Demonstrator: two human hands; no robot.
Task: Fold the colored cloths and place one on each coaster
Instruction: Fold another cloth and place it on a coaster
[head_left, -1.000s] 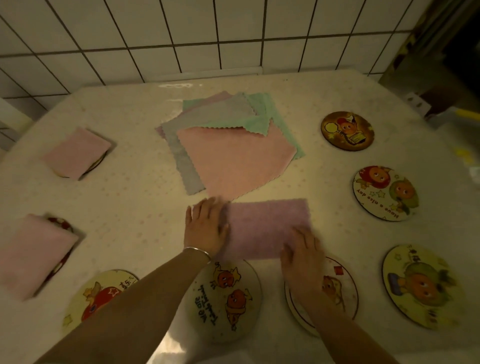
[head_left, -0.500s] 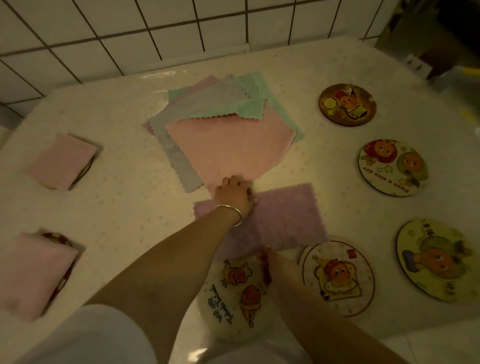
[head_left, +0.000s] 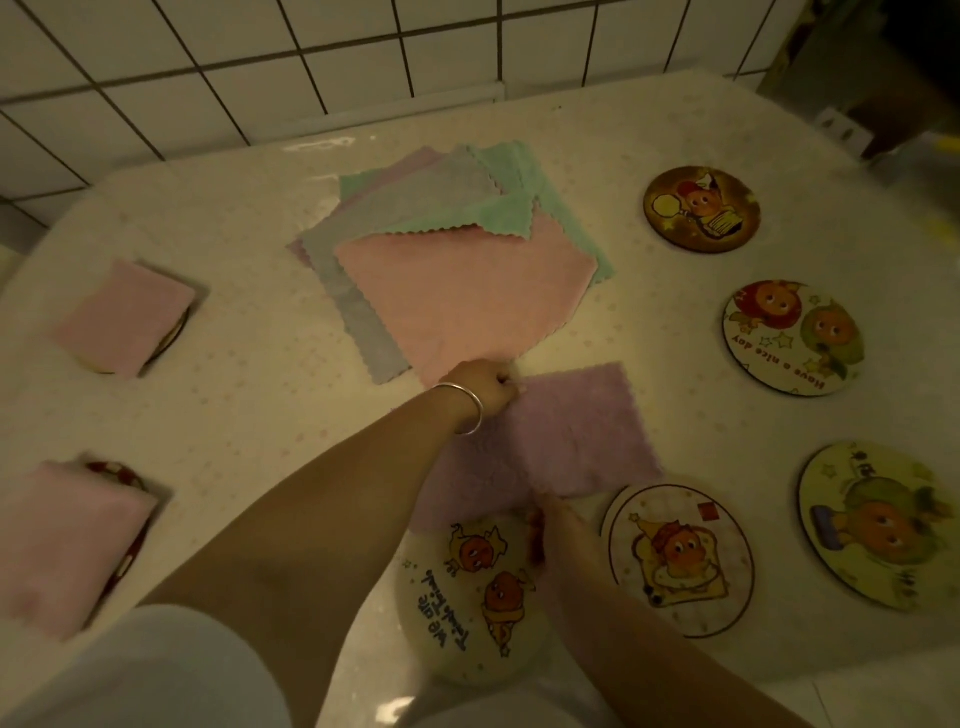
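Note:
A purple cloth (head_left: 566, 436), folded into a strip, lies on the table in front of me. My left hand (head_left: 483, 387) pinches its far edge near the middle. My right hand (head_left: 545, 519) pinches its near edge. Behind it lies a pile of flat cloths, with a pink cloth (head_left: 462, 301) on top and a green cloth (head_left: 498, 208) and a grey cloth (head_left: 415, 202) under it. Bare cartoon coasters lie near me (head_left: 467, 597), (head_left: 680, 561) and along the right (head_left: 883, 525), (head_left: 795, 338), (head_left: 701, 208). Two folded pink cloths (head_left: 124, 317), (head_left: 62, 545) sit on coasters at the left.
The white tiled wall (head_left: 363, 62) runs along the table's far edge. The table (head_left: 249, 415) is pale with small dots. Dark clutter stands beyond the table's right corner (head_left: 883, 78).
Both hands left the cloth's ends: my left hand reached to the far edge and my right drew back to the near edge. Since half a second ago they have barely moved.

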